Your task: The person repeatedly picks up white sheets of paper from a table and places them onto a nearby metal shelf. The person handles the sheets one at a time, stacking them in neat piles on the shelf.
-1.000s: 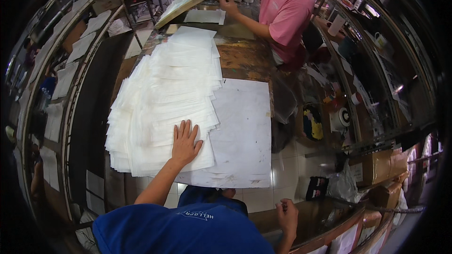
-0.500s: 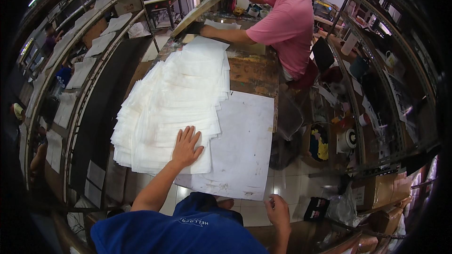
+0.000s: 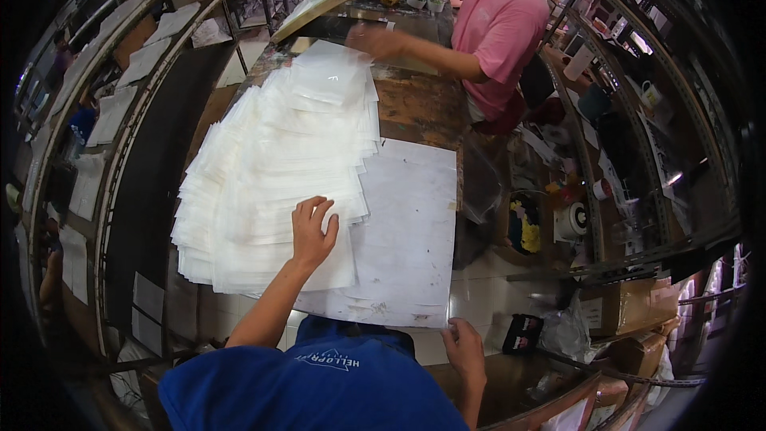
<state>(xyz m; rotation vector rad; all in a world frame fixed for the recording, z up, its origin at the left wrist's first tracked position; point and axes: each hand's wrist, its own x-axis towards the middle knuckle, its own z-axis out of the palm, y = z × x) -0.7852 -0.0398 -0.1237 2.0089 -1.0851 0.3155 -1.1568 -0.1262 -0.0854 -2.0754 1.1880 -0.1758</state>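
Note:
A wide, fanned-out pile of thin white translucent sheets (image 3: 263,191) covers the left part of the worktable. Just above its near part is my left hand (image 3: 313,233), its fingers loosely bent and apart, with nothing in it. My right hand (image 3: 465,345) hangs by the near right corner of a pale board (image 3: 407,247); its fingers are loosely curled and I see nothing held in them. The board sticks out from under the pile's right side. At the far end, a person in a pink shirt (image 3: 504,40) holds up a tilted screen frame (image 3: 327,4) with one hand; the other arm reaches over the far sheets.
The wooden worktable (image 3: 419,112) has paint stains. Metal racks with sheets on their shelves (image 3: 100,124) stand at the left. A cluttered rack (image 3: 630,136) rises on the right, with cardboard boxes (image 3: 630,303) below it. Tins and tubs stand beyond the frame.
My left hand has lifted off the pile, its fingers bending. A sheet now lies atop the pile's far end, where the other person's hand has moved out from beneath the frame.

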